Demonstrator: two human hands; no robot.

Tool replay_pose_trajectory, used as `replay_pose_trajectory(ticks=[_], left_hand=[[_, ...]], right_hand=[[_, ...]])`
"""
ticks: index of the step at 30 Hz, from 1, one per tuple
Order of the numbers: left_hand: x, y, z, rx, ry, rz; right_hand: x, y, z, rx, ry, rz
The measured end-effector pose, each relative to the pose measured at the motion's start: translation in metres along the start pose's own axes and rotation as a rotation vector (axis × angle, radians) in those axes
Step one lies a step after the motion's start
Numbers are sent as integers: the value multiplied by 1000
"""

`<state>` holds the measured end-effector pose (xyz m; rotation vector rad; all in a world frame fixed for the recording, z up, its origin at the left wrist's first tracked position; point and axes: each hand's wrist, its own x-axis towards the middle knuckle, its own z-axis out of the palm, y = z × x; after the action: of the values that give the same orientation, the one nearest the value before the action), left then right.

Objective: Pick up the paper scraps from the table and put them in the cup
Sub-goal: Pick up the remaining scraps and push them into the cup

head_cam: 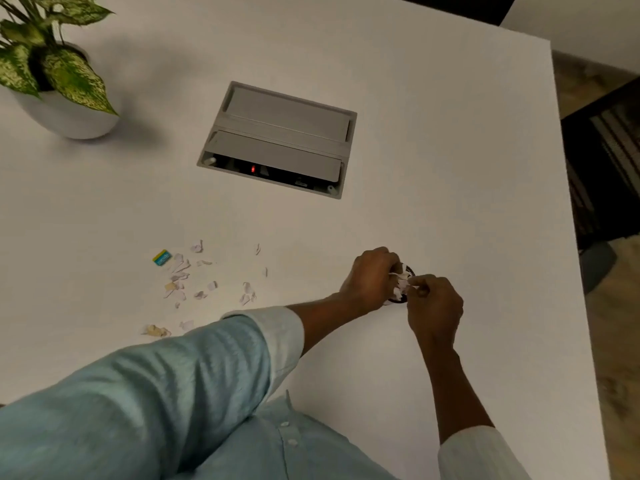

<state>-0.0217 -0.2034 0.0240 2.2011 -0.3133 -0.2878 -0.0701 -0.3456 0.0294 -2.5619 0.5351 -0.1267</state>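
I can see white lettering on the teal and yellow wrapper (162, 257) among the scraps, but it's too small to read.

Paper scraps (194, 282) lie on the table (450, 168), left of the cup (401, 285); plant (52, 71) far left.

White tabletop (415, 133), pale scraps, one bright tag.

You see white and cream paper scraps (180, 282) on the white tabletop, and among them a small tag (162, 257) in yellow, green and blue. Your sleeves (173, 375) are light blue with whitish cuffs. The recessed box (277, 138) is grey with a red light. The plant (52, 57) has green leaves speckled cream in a white pot (65, 119).
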Motion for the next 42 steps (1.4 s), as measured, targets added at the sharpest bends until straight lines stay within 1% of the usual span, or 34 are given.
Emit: replay_pose_trajectory(ticks=[4, 8, 10, 12, 14, 16, 18, 20, 23, 26, 31, 34, 40, 42], left_hand=[[9, 2, 12, 83, -107, 39], [10, -4, 13, 86, -158, 123], [7, -8, 9, 73, -146, 134], [1, -16, 4, 76, -93, 109], [-8, -30, -2, 124, -14, 81], [-21, -51, -9, 218, 13, 58], [-36, -74, -17, 339, -50, 26], [-51, -96, -22, 481, -162, -22], [-73, -124, -24, 629, -354, -104], [-91, -143, -20, 691, -474, -143], [-98, -153, -16, 768, -531, -118], [-96, -154, -14, 764, -545, -134], [-98, -153, -13, 782, -519, -133], [-98, -153, -13, 777, -508, -133]], right_hand=[[3, 4, -3, 45, -90, 4], [0, 5, -3, 71, -77, 15], [-3, 5, -2, 60, -51, 15], [-9, 5, 0, 57, -35, 0], [-17, 4, 4, 39, -45, -40], [-26, 5, 10, 26, -44, -106], [-34, 6, 17, 28, -46, -164], [-39, 6, 24, -13, -93, -200], [-41, 5, 35, -223, -201, -260], [-44, 7, 45, -405, -288, -269], [-43, 8, 52, -526, -307, -222], [-35, 7, 53, -501, -347, -206], [-19, 2, 53, -479, -422, -171], [-17, -1, 51, -451, -415, -151]])
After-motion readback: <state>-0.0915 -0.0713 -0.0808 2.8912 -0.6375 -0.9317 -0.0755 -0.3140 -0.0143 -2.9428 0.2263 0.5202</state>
